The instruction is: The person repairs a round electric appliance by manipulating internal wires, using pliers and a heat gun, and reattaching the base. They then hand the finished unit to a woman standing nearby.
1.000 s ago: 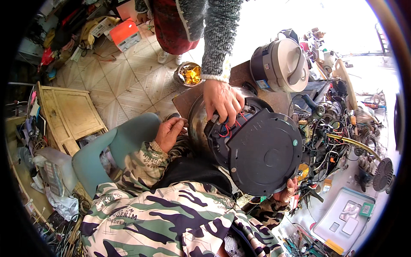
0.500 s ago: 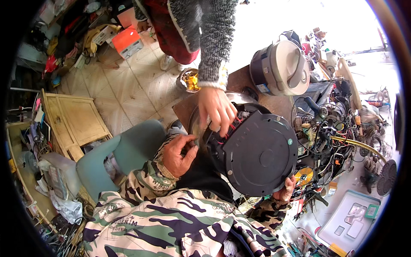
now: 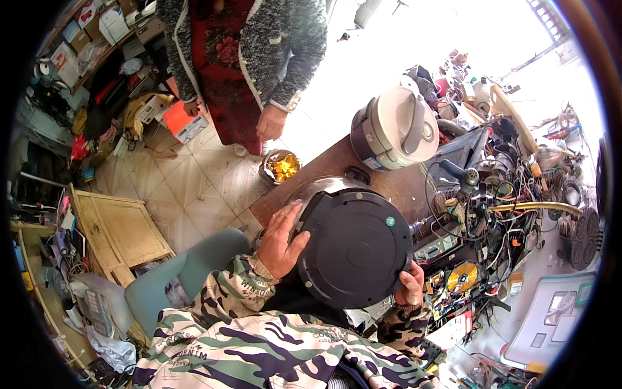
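Note:
My left hand (image 3: 280, 241) lies against the left edge of a round black base cover (image 3: 350, 249), fingers extended along its rim. My right hand (image 3: 409, 286) grips that cover's right edge. Beneath the cover is a shiny metal appliance body (image 3: 310, 188), largely hidden, on a brown worktop (image 3: 272, 202). A beige-and-dark cooker (image 3: 376, 139) stands beyond it. Across from me stands another person (image 3: 214, 58) in a grey cardigan and red garment, their hands hanging by their body.
A teal chair (image 3: 155, 292) and wooden cabinet door (image 3: 110, 230) are left. A bucket with yellow scraps (image 3: 282, 167) stands on the tiled floor. Tangled cables, tools and parts (image 3: 492, 214) crowd the right, with a pale plastic tray (image 3: 544, 337) below. An orange device (image 3: 181, 120) sits far left.
The other person's hand has withdrawn from the appliance. The cover has come down over the wiring. My left hand has moved up onto its edge; my right still grips it.

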A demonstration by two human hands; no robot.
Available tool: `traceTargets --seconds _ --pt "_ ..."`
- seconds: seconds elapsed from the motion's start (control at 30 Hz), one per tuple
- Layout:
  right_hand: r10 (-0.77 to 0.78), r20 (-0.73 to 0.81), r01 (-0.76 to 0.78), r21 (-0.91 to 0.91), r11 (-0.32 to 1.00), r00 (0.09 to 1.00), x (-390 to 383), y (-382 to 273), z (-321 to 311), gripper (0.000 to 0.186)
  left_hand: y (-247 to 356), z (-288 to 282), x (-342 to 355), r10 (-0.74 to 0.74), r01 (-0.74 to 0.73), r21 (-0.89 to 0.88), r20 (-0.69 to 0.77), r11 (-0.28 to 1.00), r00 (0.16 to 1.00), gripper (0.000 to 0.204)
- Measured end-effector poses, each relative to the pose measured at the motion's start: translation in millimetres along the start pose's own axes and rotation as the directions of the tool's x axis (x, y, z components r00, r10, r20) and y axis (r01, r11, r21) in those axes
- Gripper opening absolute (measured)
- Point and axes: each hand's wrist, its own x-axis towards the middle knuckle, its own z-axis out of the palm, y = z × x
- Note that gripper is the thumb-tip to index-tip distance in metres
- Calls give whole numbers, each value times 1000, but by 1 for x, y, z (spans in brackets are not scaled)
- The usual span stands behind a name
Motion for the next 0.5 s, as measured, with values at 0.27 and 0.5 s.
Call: traceTargets --seconds 0.27,0.5 --pt "66 -65 -72 -98 993 996 7 -5 15 40 -5 30 -6 -73 73 -27 -1 997 997 59" --pt "-254 -149 -32 -910 413 955 8 -17 44 24 5 34 -4 -112 112 -22 -15 994 994 58"
